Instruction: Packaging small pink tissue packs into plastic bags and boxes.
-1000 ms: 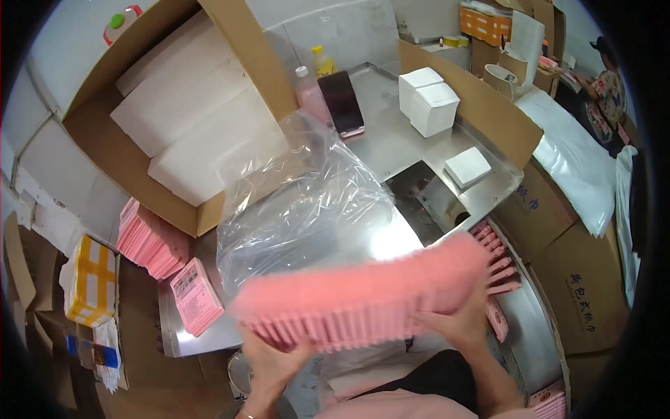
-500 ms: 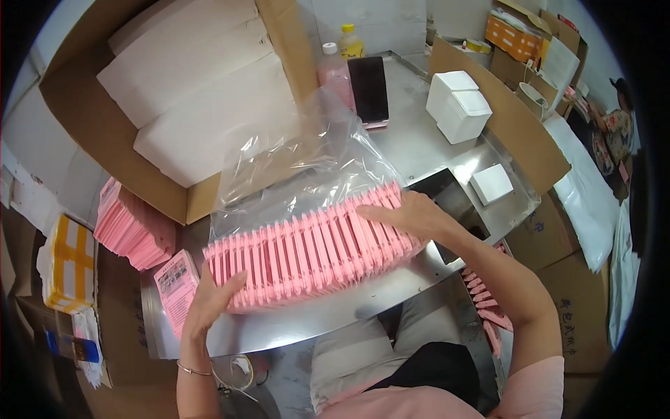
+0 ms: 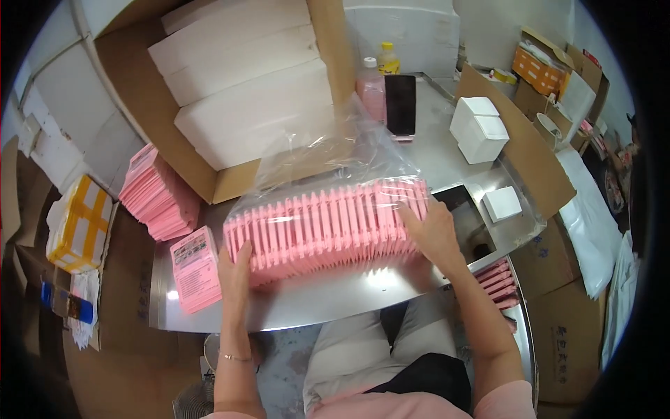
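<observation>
Pink packs (image 3: 321,227), a long row stood on edge, are at the front of the steel table (image 3: 349,304), held btwn both hands: L hand (image 3: 235,272) cups the left end, thumb on the near face; R hand (image 3: 434,234) grips the right end, thumb over the top. Clear bag (image 3: 328,150) lies against the row's far side, film lapping its upper edge; how far in the packs are, can't tell. Behind it, big carton (image 3: 132,80), open side toward the worker, w/ white blocks (image 3: 255,101) piled inside. Left of the row, a tall pink pile (image 3: 157,199) leans nr the carton; a printed pink stack (image 3: 194,269) lies just beside L hand. At the back, a white-capped bottle (image 3: 371,98) w/ pink liquid stands by a yellow-capped bottle (image 3: 389,59), dark phone (image 3: 400,105) next to it. Two white stacks (image 3: 480,129) & a lower white one (image 3: 502,203) sit toward the R side. More packs (image 3: 495,283) show past the tbl's right edge. Far left: taped box (image 3: 84,223), white/yellow.
</observation>
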`<state>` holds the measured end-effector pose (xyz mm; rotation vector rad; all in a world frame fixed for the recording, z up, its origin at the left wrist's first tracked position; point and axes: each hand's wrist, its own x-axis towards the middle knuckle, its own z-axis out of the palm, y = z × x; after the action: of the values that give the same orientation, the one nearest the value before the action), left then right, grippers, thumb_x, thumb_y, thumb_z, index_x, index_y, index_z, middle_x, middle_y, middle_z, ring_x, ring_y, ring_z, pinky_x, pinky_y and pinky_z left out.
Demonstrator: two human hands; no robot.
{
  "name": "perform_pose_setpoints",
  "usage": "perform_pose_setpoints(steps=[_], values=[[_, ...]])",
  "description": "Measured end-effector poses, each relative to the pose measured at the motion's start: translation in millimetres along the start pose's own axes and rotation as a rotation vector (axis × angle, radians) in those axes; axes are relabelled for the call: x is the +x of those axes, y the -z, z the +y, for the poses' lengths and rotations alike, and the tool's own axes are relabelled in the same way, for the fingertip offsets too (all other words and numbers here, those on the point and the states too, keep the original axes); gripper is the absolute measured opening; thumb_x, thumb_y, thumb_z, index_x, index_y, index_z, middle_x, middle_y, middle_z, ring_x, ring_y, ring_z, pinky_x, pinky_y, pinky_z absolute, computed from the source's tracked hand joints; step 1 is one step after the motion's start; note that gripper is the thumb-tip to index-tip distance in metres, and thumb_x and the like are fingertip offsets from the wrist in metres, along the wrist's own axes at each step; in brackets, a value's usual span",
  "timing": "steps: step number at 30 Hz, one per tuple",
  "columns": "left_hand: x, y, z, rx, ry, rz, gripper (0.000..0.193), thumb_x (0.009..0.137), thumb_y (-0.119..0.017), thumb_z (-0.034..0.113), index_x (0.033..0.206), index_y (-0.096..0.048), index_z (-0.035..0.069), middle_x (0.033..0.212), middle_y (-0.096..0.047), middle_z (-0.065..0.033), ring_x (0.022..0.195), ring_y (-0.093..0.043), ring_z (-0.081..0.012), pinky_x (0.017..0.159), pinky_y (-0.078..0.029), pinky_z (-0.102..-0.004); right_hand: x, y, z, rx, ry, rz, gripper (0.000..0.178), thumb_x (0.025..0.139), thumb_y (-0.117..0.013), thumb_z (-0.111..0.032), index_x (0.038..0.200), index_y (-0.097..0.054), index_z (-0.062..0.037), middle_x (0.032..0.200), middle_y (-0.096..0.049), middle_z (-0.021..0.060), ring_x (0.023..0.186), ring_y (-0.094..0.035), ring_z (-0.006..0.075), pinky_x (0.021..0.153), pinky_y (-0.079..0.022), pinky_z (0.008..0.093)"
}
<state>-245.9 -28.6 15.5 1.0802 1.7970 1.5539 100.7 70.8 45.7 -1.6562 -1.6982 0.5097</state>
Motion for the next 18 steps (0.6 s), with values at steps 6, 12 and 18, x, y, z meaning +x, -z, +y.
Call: perform_pose_setpoints(steps=[6,12,18], values=[[1.9,8.2,32.5,0.227,-0.025,-0.226,0.053,0.083,-0.077,0.029,0.123,-0.062,-0.003,0.124,-0.059,-0.0115,0.115,-0.055,-0.0187,0.101,-0.043,-0.0349,7.7,31.2,7.4,0.286,-0.062,-0.382,0.055,0.077,-0.078,-0.036,0.113,-0.066,0.0047,0.107,-0.068,0.0196,0.096,-0.066,0.0203,0.083,-0.052,0.0336],[3.2,59.5,-9.2,0.361,-0.149,-0.225,0.019,0.073,-0.082,0.009,0.075,-0.067,0.0,0.084,-0.065,-0.0006,0.072,-0.059,-0.0075,0.059,-0.047,-0.0232,4.3,29.6,50.4,0.104,0.388,-0.129,0.039,0.064,-0.087,-0.023,0.089,-0.07,0.0021,0.083,-0.066,0.0129,0.078,-0.065,0.0237,0.071,-0.051,0.0387],[-13.3,8.0,-22.3,0.006,0.017,0.142,0.029,0.079,-0.079,0.016,0.066,-0.057,0.003,0.063,-0.052,0.0023,0.059,-0.047,-0.0071,0.05,-0.036,-0.0265,12.2,-9.2,61.8,0.002,0.298,0.245,0.019,0.072,-0.077,-0.009,0.069,-0.062,0.0018,0.066,-0.056,0.012,0.06,-0.054,0.0337,0.061,-0.047,0.0455]])
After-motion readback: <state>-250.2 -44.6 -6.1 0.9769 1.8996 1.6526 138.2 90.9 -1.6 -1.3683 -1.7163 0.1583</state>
